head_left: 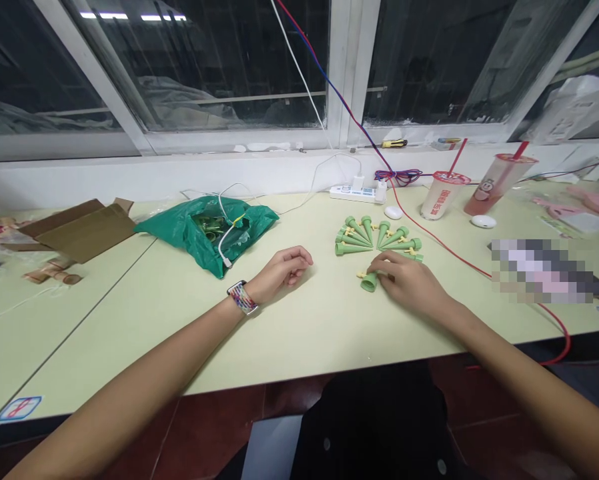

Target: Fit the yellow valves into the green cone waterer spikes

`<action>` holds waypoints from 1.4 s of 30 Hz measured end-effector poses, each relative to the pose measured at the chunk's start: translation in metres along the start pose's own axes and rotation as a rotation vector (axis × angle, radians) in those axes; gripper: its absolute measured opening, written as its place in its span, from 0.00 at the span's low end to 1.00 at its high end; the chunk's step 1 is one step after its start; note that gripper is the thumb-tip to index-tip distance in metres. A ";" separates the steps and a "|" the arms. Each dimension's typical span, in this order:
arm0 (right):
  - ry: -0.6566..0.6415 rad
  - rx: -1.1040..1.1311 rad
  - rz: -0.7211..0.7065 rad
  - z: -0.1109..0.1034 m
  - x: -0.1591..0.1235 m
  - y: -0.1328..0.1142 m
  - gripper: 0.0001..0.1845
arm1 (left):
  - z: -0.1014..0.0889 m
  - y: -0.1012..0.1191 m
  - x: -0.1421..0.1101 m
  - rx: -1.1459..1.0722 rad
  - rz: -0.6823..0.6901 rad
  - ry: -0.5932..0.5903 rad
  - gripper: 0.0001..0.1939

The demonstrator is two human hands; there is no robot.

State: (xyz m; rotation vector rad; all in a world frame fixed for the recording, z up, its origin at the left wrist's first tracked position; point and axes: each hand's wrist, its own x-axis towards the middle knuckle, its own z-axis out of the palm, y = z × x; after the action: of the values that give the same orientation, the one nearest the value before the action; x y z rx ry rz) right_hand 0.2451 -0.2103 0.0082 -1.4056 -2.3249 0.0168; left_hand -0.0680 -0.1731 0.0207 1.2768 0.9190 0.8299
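Several green plant-watering spikes (355,248) with yellow valves are fanned out on the pale table, tips pointing inward and wide ends outward. In front of the fan, my right hand (408,281) holds one green watering spike (369,283) between thumb and fingers. Its hollow wide end faces me and a yellow valve sticks out to the left; the hand hides part of it. My left hand (282,272), with a watch on its wrist, rests on the table left of the spikes. Its fingers are curled closed, with nothing visible in them.
A green plastic bag (179,230) with green pieces inside lies back left, a white cable across it. Beyond are a cardboard box (87,230), a power strip (354,194), two drink cups (442,197) and a red cable (449,250) along the right.
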 end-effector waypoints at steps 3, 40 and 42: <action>0.062 -0.029 0.012 0.001 -0.003 0.002 0.20 | -0.001 -0.001 0.000 0.006 0.007 -0.002 0.07; 0.149 -0.263 0.125 -0.008 -0.023 0.005 0.21 | -0.002 -0.003 0.000 0.126 0.055 -0.032 0.07; 0.303 -0.205 0.074 -0.007 -0.025 -0.003 0.20 | -0.002 -0.004 -0.002 0.220 0.107 -0.063 0.10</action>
State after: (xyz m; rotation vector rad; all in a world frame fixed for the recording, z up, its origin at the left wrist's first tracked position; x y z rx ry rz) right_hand 0.2551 -0.2340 0.0065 -1.4747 -2.0691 -0.3960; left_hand -0.0700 -0.1745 0.0165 1.5455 0.9164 0.7825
